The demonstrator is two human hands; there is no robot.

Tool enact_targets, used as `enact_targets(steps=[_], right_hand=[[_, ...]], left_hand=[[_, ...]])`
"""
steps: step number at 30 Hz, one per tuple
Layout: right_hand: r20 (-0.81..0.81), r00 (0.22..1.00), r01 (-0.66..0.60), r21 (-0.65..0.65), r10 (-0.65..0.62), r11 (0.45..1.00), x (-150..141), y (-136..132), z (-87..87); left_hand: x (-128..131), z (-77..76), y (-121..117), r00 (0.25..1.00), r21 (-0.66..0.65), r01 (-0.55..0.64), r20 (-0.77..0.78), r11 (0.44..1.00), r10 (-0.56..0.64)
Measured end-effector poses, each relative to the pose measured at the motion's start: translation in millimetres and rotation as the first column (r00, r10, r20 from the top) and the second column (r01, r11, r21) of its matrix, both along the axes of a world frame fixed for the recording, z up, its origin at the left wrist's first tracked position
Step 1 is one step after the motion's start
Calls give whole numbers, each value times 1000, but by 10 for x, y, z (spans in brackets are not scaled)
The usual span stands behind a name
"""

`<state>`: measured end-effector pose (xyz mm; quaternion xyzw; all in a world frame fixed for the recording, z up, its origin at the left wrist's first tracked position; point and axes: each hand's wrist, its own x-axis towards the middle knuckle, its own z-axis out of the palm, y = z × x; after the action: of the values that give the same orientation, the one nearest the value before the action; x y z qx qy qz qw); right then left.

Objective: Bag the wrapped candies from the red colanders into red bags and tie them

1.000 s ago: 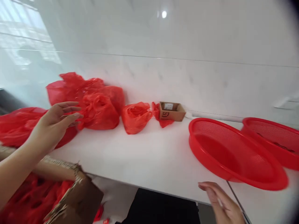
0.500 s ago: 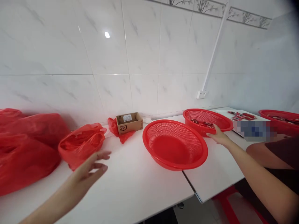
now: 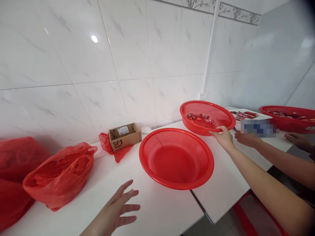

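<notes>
My right hand (image 3: 223,137) grips the near rim of a red plastic basket (image 3: 197,128) at the back of the table. Its far side looks raised, and several small wrapped packets (image 3: 209,121) lie inside. Over the table front, my left hand (image 3: 121,205) is open with fingers spread, touching nothing. A second red mesh basket (image 3: 176,164) stands between my hands, with nothing seen inside it.
Red plastic bags (image 3: 61,177) sit at the left. A small cardboard box (image 3: 125,137) rests near the tiled wall. At the right, a co-worker's hand (image 3: 248,139) reaches in by packets on a white board and another red basket (image 3: 302,124). A seam splits the tabletops.
My right hand has taken hold of the back basket's rim, and that basket now appears tilted. My left hand has moved right, fingers spreading. The co-worker's arms have come into view.
</notes>
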<state>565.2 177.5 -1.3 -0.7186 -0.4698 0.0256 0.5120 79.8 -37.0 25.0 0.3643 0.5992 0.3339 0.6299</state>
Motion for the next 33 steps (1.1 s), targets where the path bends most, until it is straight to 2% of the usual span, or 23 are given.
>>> enact_targets(steps=[3, 5, 6, 7, 9, 11, 13, 15, 17, 18, 19, 21, 22, 24, 26, 27, 29, 31, 33], right_hand=[[16, 999, -29, 68, 28, 997, -92, -155, 223], [6, 993, -117, 145, 117, 982, -223, -324, 376], [-5, 984, -176, 187, 180, 966, -316, -426, 447], [-21, 969, -237, 222, 247, 946, -427, -536, 513], [-66, 932, -333, 244, 358, 911, -685, -764, 628], [-134, 885, -414, 215, 447, 884, -951, -980, 712], [-215, 816, -509, 172, 537, 843, -1181, -1163, 755], [-271, 747, -598, 127, 607, 792, -1355, -1305, 753], [-288, 697, -666, 79, 656, 742, -1486, -1412, 709], [-289, 675, -696, 59, 679, 716, -1544, -1457, 676], [-291, 647, -727, 40, 704, 685, -1601, -1499, 637], [-310, 586, -786, 9, 749, 619, -1717, -1571, 548], [-323, 556, -811, -8, 766, 585, -1775, -1599, 500], [-343, 518, -845, -64, 784, 531, -1877, -1632, 397], [-353, 512, -856, -129, 783, 501, -1944, -1624, 286], [-348, 524, -850, -163, 777, 501, -1959, -1604, 228], [-302, 593, -805, -204, 747, 557, -1948, -1547, 116], [-235, 693, -721, -218, 681, 658, -1898, -1491, 18], [-207, 777, -629, -207, 595, 749, -1841, -1470, -59]], left_hand=[[268, -111, 186, 977, -63, 44, 213, 997, -30], [449, -219, 358, 945, -12, 112, 310, 994, -103], [550, -274, 448, 936, 47, 161, 309, 986, -168], [657, -327, 534, 932, 114, 215, 272, 970, -238], [875, -425, 666, 931, 221, 322, 104, 920, -351], [1049, -507, 711, 926, 253, 363, 10, 897, -378], [1115, -554, 657, 917, 273, 393, -51, 878, -395], [1028, -551, 529, 898, 314, 439, -141, 842, -416], [774, -489, 387, 884, 373, 463, -263, 804, -387], [589, -436, 331, 883, 406, 452, -330, 794, -334], [369, -369, 292, 883, 442, 423, -397, 791, -250], [-149, -191, 271, 856, 521, 310, -517, 795, 5], [-431, -84, 287, 809, 568, 240, -565, 787, 161], [-992, 142, 351, 663, 655, 139, -618, 743, 421], [-1483, 336, 432, 508, 704, 78, -638, 706, 579], [-1682, 401, 471, 440, 711, 59, -648, 701, 621], [-1973, 444, 535, 348, 683, 54, -697, 728, 627], [-2122, 375, 574, 311, 613, 76, -764, 787, 565], [-2162, 237, 587, 305, 531, 111, -823, 840, 480]])
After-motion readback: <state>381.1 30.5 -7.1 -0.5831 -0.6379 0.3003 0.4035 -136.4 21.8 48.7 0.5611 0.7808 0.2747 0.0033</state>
